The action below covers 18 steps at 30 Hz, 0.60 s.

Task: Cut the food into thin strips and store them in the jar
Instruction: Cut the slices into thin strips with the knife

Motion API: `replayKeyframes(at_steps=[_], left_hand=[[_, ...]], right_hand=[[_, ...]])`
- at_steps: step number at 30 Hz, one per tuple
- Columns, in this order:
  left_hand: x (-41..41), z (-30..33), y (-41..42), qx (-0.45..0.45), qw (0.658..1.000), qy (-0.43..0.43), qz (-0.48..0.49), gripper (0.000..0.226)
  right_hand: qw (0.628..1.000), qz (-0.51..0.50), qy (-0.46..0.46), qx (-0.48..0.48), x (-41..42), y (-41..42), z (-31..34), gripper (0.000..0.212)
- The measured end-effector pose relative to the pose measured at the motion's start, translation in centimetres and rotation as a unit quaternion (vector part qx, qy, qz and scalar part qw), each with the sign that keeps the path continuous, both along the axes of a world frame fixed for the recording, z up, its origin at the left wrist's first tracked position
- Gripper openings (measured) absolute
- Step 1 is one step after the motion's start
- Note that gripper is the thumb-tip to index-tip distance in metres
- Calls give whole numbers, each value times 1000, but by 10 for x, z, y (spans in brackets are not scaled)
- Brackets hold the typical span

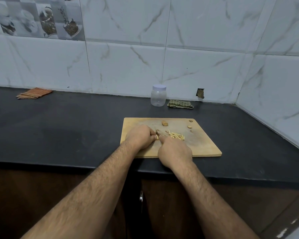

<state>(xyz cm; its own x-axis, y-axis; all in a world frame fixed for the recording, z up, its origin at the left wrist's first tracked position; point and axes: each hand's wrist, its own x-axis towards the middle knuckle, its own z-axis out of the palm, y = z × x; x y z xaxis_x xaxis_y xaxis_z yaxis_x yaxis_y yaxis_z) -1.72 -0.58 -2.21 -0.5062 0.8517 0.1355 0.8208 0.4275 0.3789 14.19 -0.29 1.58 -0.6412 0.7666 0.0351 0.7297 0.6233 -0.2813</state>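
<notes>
Spanning tiled corner: black countertop (pixel 76 121)

Dim, cool, even light with a bluish cast. The dark counter (pixel 59 128) carries a dull sheen left of the cutting board (pixel 204 145). Soft focus throughout; wall tiles (pixel 205 31) bow toward the frame edges from wide-angle distortion.

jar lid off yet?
No, the white lid sits on the clear plastic jar, which stands by the wall behind the cutting board.
</notes>
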Motion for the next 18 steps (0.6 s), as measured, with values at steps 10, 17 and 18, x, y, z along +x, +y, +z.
replayKeyframes(at_steps=[10, 17, 18], left_hand=[[2, -2, -3, 12, 1000, 15, 3, 26], [5, -1, -4, 21, 1000, 11, 18, 27], [5, -1, -5, 23, 1000, 9, 19, 27]], right_hand=[[1000, 13, -8, 7, 0, -2, 2, 58], [999, 21, -18, 23, 23, -14, -13, 55], [1000, 18, -15, 21, 25, -15, -13, 56]])
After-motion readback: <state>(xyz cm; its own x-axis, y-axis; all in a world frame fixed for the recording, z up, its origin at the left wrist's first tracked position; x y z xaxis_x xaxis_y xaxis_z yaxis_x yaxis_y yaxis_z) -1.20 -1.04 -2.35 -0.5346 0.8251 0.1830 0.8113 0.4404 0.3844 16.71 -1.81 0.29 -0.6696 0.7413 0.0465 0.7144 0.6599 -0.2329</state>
